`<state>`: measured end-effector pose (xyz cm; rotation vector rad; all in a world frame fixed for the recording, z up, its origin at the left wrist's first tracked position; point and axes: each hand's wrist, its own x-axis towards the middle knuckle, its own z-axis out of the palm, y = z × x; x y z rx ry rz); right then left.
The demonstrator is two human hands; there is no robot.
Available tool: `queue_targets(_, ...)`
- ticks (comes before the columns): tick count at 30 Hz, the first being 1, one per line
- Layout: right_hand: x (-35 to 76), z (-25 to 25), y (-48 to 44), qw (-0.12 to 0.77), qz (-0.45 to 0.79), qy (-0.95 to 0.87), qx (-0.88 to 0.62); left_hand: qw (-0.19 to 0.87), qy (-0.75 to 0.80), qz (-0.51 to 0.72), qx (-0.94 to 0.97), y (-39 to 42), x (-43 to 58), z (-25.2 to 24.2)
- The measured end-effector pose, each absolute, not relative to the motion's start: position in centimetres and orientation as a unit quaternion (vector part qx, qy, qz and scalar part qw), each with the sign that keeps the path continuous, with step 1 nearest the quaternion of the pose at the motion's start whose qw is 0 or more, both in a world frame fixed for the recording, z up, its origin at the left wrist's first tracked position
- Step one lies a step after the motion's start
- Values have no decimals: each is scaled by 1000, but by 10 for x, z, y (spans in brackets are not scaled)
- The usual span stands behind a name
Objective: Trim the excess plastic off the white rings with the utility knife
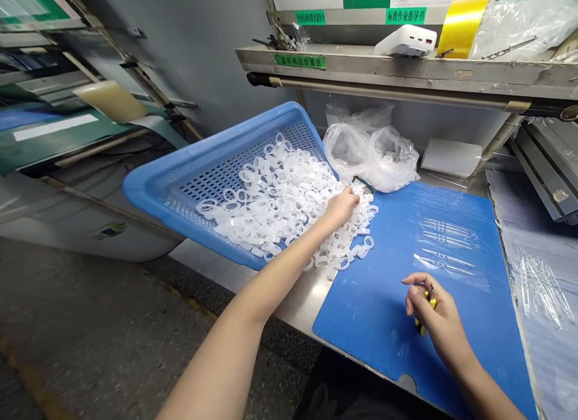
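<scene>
Left hand [341,206] is curling over translucent silicone rings [289,197] at eleven o'clock, grasp unclear; right hand [433,311] is clenching what look like yellow-handled cutters [422,328] above a blue mat [406,348] at two.

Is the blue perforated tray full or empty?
The blue perforated tray is partly full: white plastic rings lie across it, but its floor shows bare along the far side.

a steel shelf [406,68] with a green label [300,61] runs above the tabletop [298,293]. on it sit a white power bank [405,40], a shiny yellow sheet [465,26] and a clear plastic bag [519,23]. below it, a crumpled plastic bag [370,158] and a white block [451,157] rest on the tabletop. grey floor [90,311] shows at the lower left.
</scene>
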<state>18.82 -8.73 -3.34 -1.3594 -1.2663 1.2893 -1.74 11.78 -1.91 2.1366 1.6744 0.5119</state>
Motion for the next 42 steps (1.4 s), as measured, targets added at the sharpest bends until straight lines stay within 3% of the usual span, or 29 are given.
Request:
queue_targets(6,194,-27,-83,462,512,-487,-536,346,505,232,756,52,5,0)
queue_targets(9,197,-21,-81,489,488,-501,-522,576,377,202,697,13,17,9)
queue_targets(12,199,-17,-80,490,462,-526,-519,658,303,173,668,-5,26,15)
queue_targets(21,197,-21,-85,501,457,-519,-521,650,340,222,642,-14,29,3)
queue_targets(31,195,-20,-89,441,463,-559,-529,359,270,373,811,-24,21,-6)
queue_targets(42,195,-15,-87,466,503,-535,-494,370,285,377,800,-20,22,-4)
